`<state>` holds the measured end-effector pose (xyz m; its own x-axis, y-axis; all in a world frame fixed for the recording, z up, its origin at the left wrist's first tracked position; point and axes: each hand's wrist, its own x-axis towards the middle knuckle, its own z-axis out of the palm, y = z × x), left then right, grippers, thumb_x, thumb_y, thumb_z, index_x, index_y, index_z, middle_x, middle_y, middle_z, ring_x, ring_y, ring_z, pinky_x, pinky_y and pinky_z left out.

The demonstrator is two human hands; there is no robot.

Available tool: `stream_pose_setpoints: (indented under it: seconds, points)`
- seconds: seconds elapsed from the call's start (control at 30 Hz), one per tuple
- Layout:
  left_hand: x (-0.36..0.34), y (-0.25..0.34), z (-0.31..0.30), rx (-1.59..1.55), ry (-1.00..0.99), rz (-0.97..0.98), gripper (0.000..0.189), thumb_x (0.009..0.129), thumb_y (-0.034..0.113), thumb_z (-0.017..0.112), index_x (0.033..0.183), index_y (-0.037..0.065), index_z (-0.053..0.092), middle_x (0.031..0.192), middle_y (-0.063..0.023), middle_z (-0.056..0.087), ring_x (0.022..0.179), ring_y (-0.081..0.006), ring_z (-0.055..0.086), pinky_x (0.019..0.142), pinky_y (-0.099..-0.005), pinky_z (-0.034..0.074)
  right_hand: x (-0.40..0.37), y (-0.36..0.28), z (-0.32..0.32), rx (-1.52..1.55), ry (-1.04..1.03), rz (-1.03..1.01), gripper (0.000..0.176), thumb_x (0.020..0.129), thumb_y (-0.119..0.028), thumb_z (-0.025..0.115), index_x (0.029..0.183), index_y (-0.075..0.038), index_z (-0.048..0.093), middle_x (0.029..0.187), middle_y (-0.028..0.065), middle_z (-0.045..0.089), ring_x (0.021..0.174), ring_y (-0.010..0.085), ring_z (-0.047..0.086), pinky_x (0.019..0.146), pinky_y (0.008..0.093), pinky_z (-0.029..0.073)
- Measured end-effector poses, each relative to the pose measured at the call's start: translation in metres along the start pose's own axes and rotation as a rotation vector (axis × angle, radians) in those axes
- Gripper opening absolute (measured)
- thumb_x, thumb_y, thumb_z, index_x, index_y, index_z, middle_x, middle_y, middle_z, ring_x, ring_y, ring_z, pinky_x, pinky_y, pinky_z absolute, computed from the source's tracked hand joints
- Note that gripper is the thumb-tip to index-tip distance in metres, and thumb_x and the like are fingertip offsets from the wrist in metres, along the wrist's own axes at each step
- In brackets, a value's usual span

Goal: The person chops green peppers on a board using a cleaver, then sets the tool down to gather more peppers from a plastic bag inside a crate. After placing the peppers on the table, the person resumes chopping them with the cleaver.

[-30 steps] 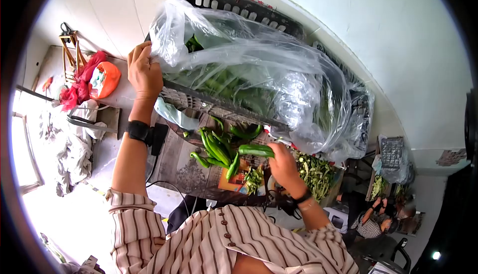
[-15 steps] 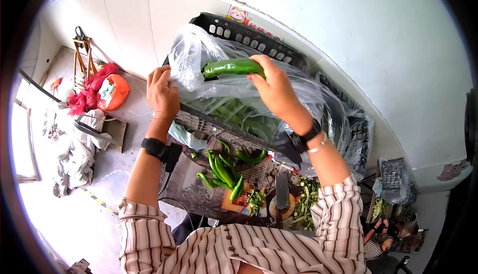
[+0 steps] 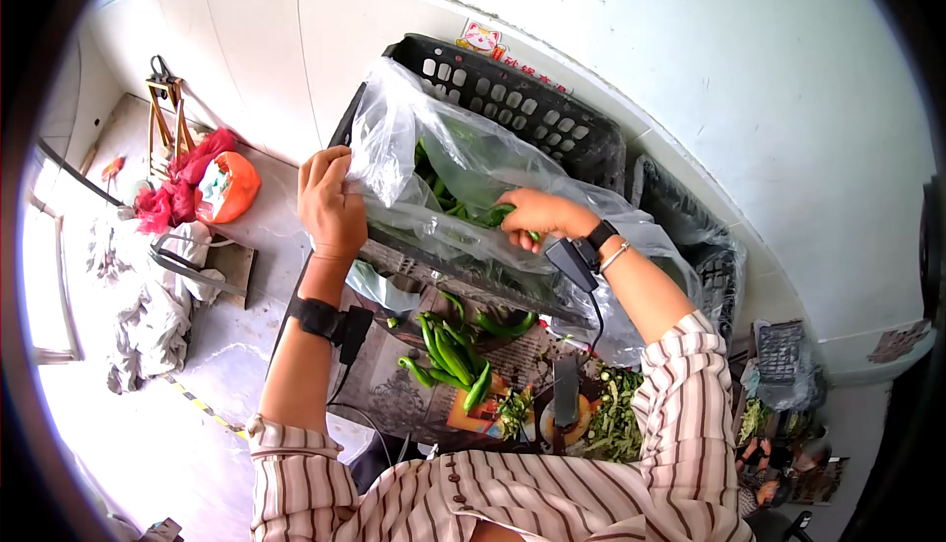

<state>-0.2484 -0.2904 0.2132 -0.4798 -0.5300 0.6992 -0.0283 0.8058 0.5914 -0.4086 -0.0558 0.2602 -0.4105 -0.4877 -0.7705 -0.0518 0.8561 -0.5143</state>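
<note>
A clear plastic bag [image 3: 379,138] lines a black crate [image 3: 473,74] and holds green peppers [image 3: 434,182]. My left hand [image 3: 330,207] is closed at the crate's left end, its fingers curled over the bag's edge. Inside the bag's opening is my right hand [image 3: 542,217], its fingers wrapped round a green pepper [image 3: 501,215]; part of that pepper is hidden by the fingers. On the table in front of the crate lies a pile of loose green peppers [image 3: 450,350]. Beside it sit chopped green pieces [image 3: 613,414] and a dark flat block [image 3: 566,391].
A second bag-lined crate [image 3: 714,276] stands at the right. A pale blue cloth-like item [image 3: 382,289] lies by the crate's front. On the floor at left are an orange bag [image 3: 232,192] and white cloth [image 3: 148,315]. Another person [image 3: 764,463] sits at lower right.
My right hand has gone down into the bag with the large green pepper it held above the crate. The bag's opening is wider. My left hand stays at the bag's edge.
</note>
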Motion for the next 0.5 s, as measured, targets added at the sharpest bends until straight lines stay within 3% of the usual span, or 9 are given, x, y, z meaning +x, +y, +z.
stream_pose_setpoints:
  seconds: [0.1, 0.13, 0.23, 0.33, 0.4, 0.43, 0.5]
  points:
    - [0.0, -0.001, 0.0, 0.014, -0.013, 0.005, 0.033, 0.061, -0.004, 0.047, 0.089, 0.0, 0.063, 0.099, -0.0083, 0.064, 0.098, -0.0298, 0.056, 0.087, -0.0363, 0.045, 0.011, -0.008, -0.01, -0.025, 0.112, -0.111, 0.053, 0.083, -0.01, 0.055, 0.132, 0.002, 0.041, 0.066, 0.0054, 0.057, 0.045, 0.0117, 0.052, 0.038, 0.0277, 0.043]
    - [0.0, 0.0, 0.0, 0.015, -0.002, 0.005, 0.033, 0.061, -0.004, 0.047, 0.089, 0.0, 0.063, 0.099, -0.0084, 0.064, 0.098, -0.0299, 0.056, 0.087, -0.0362, 0.045, 0.007, -0.013, -0.009, -0.017, 0.191, -0.159, 0.042, 0.082, -0.007, 0.054, 0.121, 0.005, 0.047, 0.065, 0.0066, 0.057, 0.048, 0.0154, 0.056, 0.04, 0.0313, 0.044]
    - [-0.001, -0.001, 0.0, 0.017, 0.005, 0.013, 0.033, 0.061, -0.004, 0.047, 0.089, 0.0, 0.063, 0.098, -0.0084, 0.064, 0.097, -0.03, 0.056, 0.087, -0.0358, 0.045, 0.023, -0.017, -0.007, 0.056, 0.27, -0.229, 0.042, 0.083, -0.008, 0.054, 0.122, 0.006, 0.046, 0.064, 0.0067, 0.056, 0.046, 0.016, 0.056, 0.038, 0.0305, 0.044]
    - [0.0, -0.002, 0.001, 0.005, 0.002, 0.019, 0.034, 0.061, -0.004, 0.046, 0.089, 0.0, 0.063, 0.098, -0.0084, 0.063, 0.097, -0.0301, 0.056, 0.086, -0.0355, 0.045, 0.042, -0.015, -0.014, 0.215, 0.509, -0.272, 0.029, 0.089, -0.018, 0.051, 0.106, 0.006, 0.055, 0.064, 0.0094, 0.058, 0.045, 0.0177, 0.058, 0.037, 0.0304, 0.043]
    - [-0.001, -0.002, 0.0, -0.001, -0.005, 0.019, 0.034, 0.06, -0.004, 0.046, 0.089, 0.0, 0.063, 0.098, -0.0083, 0.063, 0.096, -0.0301, 0.056, 0.086, -0.0353, 0.045, 0.042, -0.017, -0.02, 0.363, 0.705, -0.337, 0.035, 0.093, -0.028, 0.048, 0.086, 0.004, 0.059, 0.064, 0.0103, 0.059, 0.048, 0.0186, 0.06, 0.035, 0.0298, 0.043]
    - [-0.001, -0.002, 0.0, 0.0, -0.001, 0.016, 0.034, 0.06, -0.004, 0.046, 0.089, 0.0, 0.063, 0.098, -0.0084, 0.063, 0.096, -0.0302, 0.056, 0.086, -0.0354, 0.045, 0.047, -0.009, -0.027, 0.336, 0.715, -0.366, 0.033, 0.089, -0.027, 0.053, 0.091, 0.005, 0.06, 0.066, 0.0123, 0.062, 0.054, 0.02, 0.063, 0.042, 0.0338, 0.047]
    - [0.0, -0.001, -0.001, 0.0, 0.003, 0.013, 0.034, 0.06, -0.004, 0.046, 0.089, -0.001, 0.063, 0.097, -0.0085, 0.063, 0.096, -0.0302, 0.056, 0.086, -0.0355, 0.045, 0.073, 0.021, -0.046, 0.094, 0.755, -0.453, 0.029, 0.087, -0.025, 0.059, 0.098, 0.001, 0.054, 0.073, 0.0089, 0.061, 0.054, 0.0184, 0.059, 0.048, 0.0293, 0.047]
